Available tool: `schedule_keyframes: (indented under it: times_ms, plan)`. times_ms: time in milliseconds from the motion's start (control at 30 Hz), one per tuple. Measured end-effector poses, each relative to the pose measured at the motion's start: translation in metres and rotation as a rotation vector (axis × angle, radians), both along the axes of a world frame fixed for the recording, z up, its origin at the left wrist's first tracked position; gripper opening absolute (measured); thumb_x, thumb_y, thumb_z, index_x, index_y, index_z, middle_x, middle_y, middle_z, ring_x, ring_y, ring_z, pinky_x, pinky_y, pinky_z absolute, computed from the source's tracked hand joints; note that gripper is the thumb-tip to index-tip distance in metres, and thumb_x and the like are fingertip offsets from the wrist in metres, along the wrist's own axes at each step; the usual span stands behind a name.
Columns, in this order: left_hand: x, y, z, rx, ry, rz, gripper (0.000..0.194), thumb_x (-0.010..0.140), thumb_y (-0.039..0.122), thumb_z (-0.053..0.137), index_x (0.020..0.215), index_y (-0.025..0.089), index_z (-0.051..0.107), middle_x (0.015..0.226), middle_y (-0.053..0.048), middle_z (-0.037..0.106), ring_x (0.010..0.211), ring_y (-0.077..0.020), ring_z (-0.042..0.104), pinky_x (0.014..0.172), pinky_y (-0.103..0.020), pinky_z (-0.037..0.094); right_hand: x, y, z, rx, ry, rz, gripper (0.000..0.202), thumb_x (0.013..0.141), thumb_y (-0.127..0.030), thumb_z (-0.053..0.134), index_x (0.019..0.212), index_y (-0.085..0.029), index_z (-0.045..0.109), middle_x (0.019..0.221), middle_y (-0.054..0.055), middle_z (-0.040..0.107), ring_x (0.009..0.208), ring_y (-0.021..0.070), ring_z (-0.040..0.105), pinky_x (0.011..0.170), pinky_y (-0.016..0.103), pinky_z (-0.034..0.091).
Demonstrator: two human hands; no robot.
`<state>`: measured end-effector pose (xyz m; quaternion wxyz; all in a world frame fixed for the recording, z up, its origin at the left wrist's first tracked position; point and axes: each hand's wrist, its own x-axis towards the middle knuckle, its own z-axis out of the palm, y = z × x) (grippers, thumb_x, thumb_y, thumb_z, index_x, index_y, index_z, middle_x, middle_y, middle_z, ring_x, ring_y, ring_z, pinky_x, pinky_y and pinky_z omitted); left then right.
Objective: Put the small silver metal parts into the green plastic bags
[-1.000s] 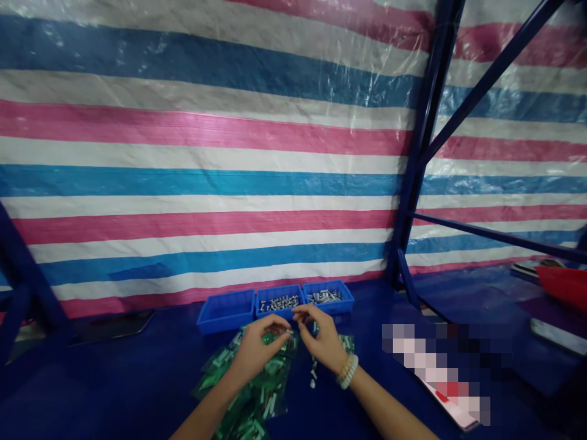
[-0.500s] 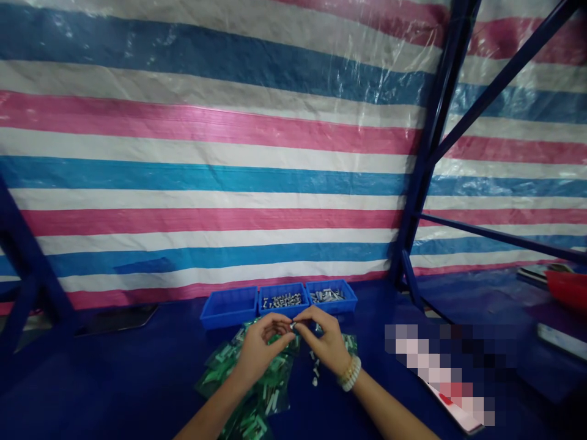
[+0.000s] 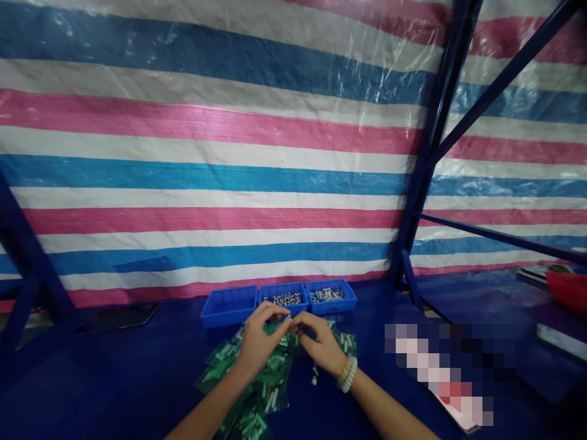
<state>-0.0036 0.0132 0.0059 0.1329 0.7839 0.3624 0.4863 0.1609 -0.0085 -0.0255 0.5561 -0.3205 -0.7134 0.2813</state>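
Note:
My left hand [image 3: 262, 335] and my right hand [image 3: 321, 342] meet at the fingertips just in front of the blue bins. Both pinch at something tiny between them, too small to make out. Green plastic packets [image 3: 273, 379] with small parts inside lie under and beside my left hand. A dangling-looking row of small silvery pieces [image 3: 314, 379] shows on the table below my right hand, partly covered by it. Behind the hands, the middle bin [image 3: 283, 310] holds small metal pieces, and the right bin [image 3: 333, 307] holds longer metal pieces. The left bin [image 3: 228, 318] has nothing visible inside.
A dark flat device [image 3: 119, 319] lies at the left. Blue metal posts [image 3: 415, 183] stand before a striped sheet [image 3: 229, 177]. On the right are a partly blurred pink item [image 3: 465, 420], a red object [image 3: 568, 290] and a pale flat object [image 3: 562, 341].
My right hand has shifted slightly left and down, and its fingers are closer to those of my left hand. It now covers more of the small silvery pieces.

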Motion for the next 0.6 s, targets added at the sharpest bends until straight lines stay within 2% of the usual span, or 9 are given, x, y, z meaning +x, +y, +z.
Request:
schedule_keyframes:
  times_ms: [133, 233, 300, 433, 500, 600]
  plan:
    - [0.004, 0.039, 0.022, 0.047, 0.113, 0.036, 0.013, 0.080, 0.017, 0.063, 0.093, 0.018, 0.066, 0.088, -0.004, 0.063, 0.083, -0.0206, 0.061, 0.077, -0.033, 0.049, 0.010, 0.007, 0.003, -0.050, 0.130, -0.155, 0.027, 0.072, -0.006, 0.049, 0.083, -0.019, 0.070, 0.077, 0.003, 0.069, 0.073, 0.0183, 0.064, 0.070, 0.028, 0.050]
    - [0.010, 0.050, 0.024, 0.039, 0.221, 0.000, 0.023, 0.077, 0.010, 0.064, 0.098, 0.019, 0.066, 0.100, -0.007, 0.061, 0.099, -0.0257, 0.057, 0.089, -0.041, 0.044, 0.020, 0.014, 0.004, -0.060, 0.191, -0.267, 0.020, 0.078, -0.012, 0.051, 0.084, -0.018, 0.070, 0.076, 0.004, 0.069, 0.073, 0.0196, 0.065, 0.070, 0.029, 0.050]
    - [0.016, 0.042, 0.016, 0.018, 0.344, -0.104, 0.023, 0.075, 0.008, 0.066, 0.094, 0.020, 0.067, 0.101, -0.006, 0.062, 0.101, -0.0253, 0.055, 0.091, -0.040, 0.043, 0.025, 0.017, 0.003, -0.059, 0.217, -0.320, 0.019, 0.079, -0.015, 0.051, 0.085, -0.017, 0.069, 0.075, 0.004, 0.069, 0.072, 0.0199, 0.065, 0.069, 0.030, 0.050]
    - [0.029, 0.011, -0.007, -0.041, 0.577, -0.332, 0.022, 0.072, 0.011, 0.074, 0.090, 0.025, 0.070, 0.101, -0.002, 0.065, 0.099, -0.0227, 0.057, 0.085, -0.032, 0.043, 0.028, 0.019, 0.003, -0.050, 0.251, -0.373, 0.018, 0.079, -0.016, 0.051, 0.084, -0.017, 0.068, 0.073, 0.004, 0.068, 0.070, 0.0195, 0.065, 0.068, 0.030, 0.050]
    - [0.034, 0.002, -0.014, -0.069, 0.621, -0.354, 0.018, 0.074, 0.013, 0.074, 0.088, 0.025, 0.070, 0.101, -0.002, 0.066, 0.099, -0.0238, 0.057, 0.082, -0.033, 0.042, 0.028, 0.018, 0.004, -0.044, 0.254, -0.377, 0.018, 0.078, -0.016, 0.050, 0.084, -0.017, 0.067, 0.073, 0.004, 0.068, 0.071, 0.0194, 0.065, 0.069, 0.030, 0.050]
    - [0.035, 0.000, -0.016, -0.108, 0.622, -0.339, 0.012, 0.074, 0.015, 0.074, 0.082, 0.023, 0.070, 0.094, -0.002, 0.068, 0.093, -0.0241, 0.059, 0.079, -0.034, 0.042, 0.026, 0.016, 0.005, -0.034, 0.247, -0.376, 0.019, 0.078, -0.015, 0.049, 0.084, -0.017, 0.067, 0.073, 0.004, 0.068, 0.070, 0.0194, 0.065, 0.067, 0.029, 0.050]
